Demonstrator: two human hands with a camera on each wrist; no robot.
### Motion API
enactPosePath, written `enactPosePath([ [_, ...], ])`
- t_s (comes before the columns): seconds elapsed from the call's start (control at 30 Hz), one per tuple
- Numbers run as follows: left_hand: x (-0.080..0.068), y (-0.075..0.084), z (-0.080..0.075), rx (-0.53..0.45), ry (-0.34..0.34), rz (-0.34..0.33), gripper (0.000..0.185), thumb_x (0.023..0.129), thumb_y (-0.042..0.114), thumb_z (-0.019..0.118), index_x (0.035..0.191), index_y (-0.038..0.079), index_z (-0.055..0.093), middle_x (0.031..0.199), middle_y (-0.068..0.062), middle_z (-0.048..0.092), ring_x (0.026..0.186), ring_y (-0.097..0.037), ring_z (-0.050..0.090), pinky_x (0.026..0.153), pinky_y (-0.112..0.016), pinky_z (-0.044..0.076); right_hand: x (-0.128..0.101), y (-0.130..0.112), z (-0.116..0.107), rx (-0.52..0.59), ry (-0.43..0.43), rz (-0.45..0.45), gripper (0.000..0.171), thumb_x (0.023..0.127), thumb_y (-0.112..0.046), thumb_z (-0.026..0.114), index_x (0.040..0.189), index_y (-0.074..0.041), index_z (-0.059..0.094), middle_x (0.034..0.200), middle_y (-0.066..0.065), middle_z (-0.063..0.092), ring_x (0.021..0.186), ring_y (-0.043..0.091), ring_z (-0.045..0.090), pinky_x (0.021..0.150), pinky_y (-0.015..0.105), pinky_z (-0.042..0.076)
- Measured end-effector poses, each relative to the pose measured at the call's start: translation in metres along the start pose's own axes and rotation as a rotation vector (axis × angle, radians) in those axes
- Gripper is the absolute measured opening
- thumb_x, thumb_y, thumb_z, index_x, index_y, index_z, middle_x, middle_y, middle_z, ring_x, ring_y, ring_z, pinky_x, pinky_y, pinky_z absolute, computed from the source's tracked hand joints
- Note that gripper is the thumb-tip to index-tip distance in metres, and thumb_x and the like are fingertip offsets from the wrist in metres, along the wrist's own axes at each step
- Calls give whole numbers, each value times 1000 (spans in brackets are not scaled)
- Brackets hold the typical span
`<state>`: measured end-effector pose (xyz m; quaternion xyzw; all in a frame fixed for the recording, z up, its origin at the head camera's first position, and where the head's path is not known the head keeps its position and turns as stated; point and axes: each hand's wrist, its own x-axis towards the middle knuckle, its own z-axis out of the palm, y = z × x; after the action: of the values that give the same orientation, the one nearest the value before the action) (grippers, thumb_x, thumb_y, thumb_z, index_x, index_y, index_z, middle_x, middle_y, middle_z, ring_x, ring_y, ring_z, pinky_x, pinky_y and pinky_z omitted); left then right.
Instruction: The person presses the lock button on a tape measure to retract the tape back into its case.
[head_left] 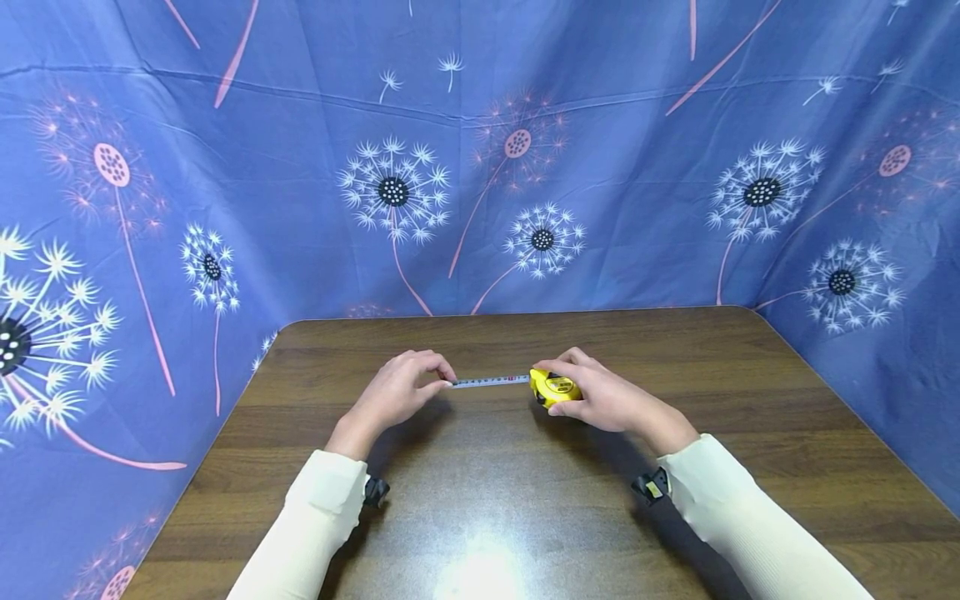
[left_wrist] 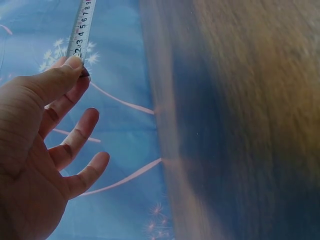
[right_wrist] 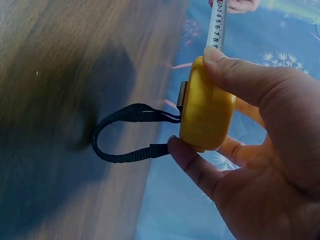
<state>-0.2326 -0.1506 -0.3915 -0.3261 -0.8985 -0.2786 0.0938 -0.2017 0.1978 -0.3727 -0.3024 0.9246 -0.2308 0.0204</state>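
My right hand [head_left: 600,396] grips a yellow tape measure [head_left: 553,387] by its case, above the table. From the case a short length of blade [head_left: 491,382] runs out to the left, printed with numbers. Its end is pinched between thumb and forefinger of my left hand [head_left: 405,387]; in the left wrist view the other fingers [left_wrist: 80,132] of that hand stand apart from it. A black wrist strap [right_wrist: 122,115] hangs in a loop from the case in the right wrist view. There the right thumb lies on the case near the blade's mouth.
A brown wood-grain table [head_left: 487,467] spreads beneath both hands, with a bright light reflection near its front. Blue cloth [head_left: 465,208] with dandelion prints hangs behind the table and at its sides. Each wrist carries a small black camera mount [head_left: 652,486].
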Motion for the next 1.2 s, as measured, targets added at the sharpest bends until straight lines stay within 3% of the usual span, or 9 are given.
enactPosePath([
  [0.7,6,7,6,5,-14,16,11,94,17,78,98,26,73,98,16,70,102,-24,68,92,-42,50,3,-6,3,2,17,-23,65,92,-21,81,149,-17,53,131,12,52,115,29,55,91,44,49],
  [1.2,14,7,10,27,-10,69,9,94,18,78,98,25,73,101,14,71,100,-23,68,90,-39,50,6,-9,4,13,19,-21,65,92,-22,81,150,-18,52,132,13,52,116,29,55,92,45,50],
])
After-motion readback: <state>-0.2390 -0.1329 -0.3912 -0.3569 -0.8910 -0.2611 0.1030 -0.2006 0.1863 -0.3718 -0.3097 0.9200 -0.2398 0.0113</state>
